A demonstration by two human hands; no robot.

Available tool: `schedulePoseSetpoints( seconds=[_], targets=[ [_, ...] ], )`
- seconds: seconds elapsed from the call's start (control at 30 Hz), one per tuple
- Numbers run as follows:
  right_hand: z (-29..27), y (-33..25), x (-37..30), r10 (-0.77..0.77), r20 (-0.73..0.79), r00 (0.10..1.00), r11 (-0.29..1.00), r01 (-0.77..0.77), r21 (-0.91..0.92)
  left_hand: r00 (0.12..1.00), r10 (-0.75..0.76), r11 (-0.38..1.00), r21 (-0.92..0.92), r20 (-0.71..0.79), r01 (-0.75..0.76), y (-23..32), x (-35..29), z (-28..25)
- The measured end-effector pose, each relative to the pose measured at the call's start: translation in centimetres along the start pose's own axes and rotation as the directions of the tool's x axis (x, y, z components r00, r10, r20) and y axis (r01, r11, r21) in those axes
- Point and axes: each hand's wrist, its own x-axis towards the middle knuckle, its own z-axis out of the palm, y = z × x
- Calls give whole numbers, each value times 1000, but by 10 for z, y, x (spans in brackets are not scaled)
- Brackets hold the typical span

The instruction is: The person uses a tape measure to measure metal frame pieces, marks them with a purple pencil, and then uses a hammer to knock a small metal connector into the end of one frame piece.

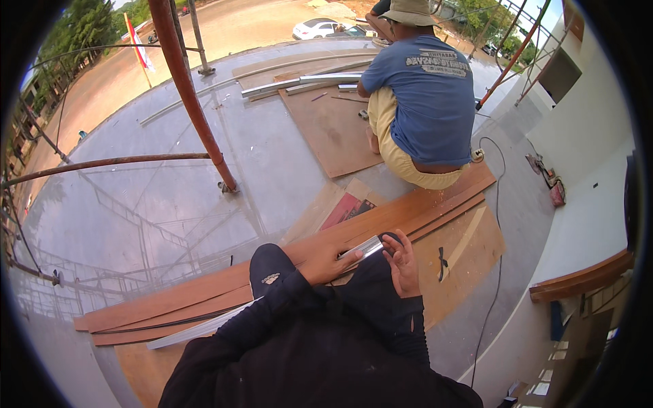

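Note:
A long silvery metal channel (369, 246) lies slantwise across my lap, its lower-left length (204, 330) reaching past my left sleeve. Near its upper-right end my left hand (325, 264) closes around it, thumb and fingers along the metal. My right hand (403, 264) is just beyond that end, palm turned up and fingers apart, holding nothing. Whether its fingertips touch the channel I cannot tell. Beneath the channel and my knees run long reddish-brown planks (170, 301).
Ahead crouches a co-worker in a blue shirt (435, 102), beside metal profiles (299, 83) on a brown sheet (326, 136). A rusty scaffold post (194, 109) stands at left. A black cable (500, 204) trails along the right, and a small black strip (443, 264) lies on plywood (469, 272).

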Motion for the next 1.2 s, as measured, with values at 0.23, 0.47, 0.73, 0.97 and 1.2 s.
schedulePoseSetpoints(
  seconds=[0.23,0.47,0.73,0.97,1.2],
  targets=[
    [-60,47,-14,-271,-275,922,490,-114,-864,993,34,965,261,-109,-4,-36,-1,6],
    [-42,63,-3,-315,-276,908,218,-213,-952,988,-2,977,210,-154,35,-53,-3,18],
    [-43,64,-5,-294,-286,912,261,-211,-942,990,36,976,216,-137,-6,-53,-3,20],
    [-40,64,-3,-281,-266,922,241,-201,-950,987,-93,947,294,-129,128,-42,-14,7],
    [-49,67,-2,-320,-219,922,217,-154,-964,967,-144,878,423,-211,223,-60,-33,1]
  ],
)
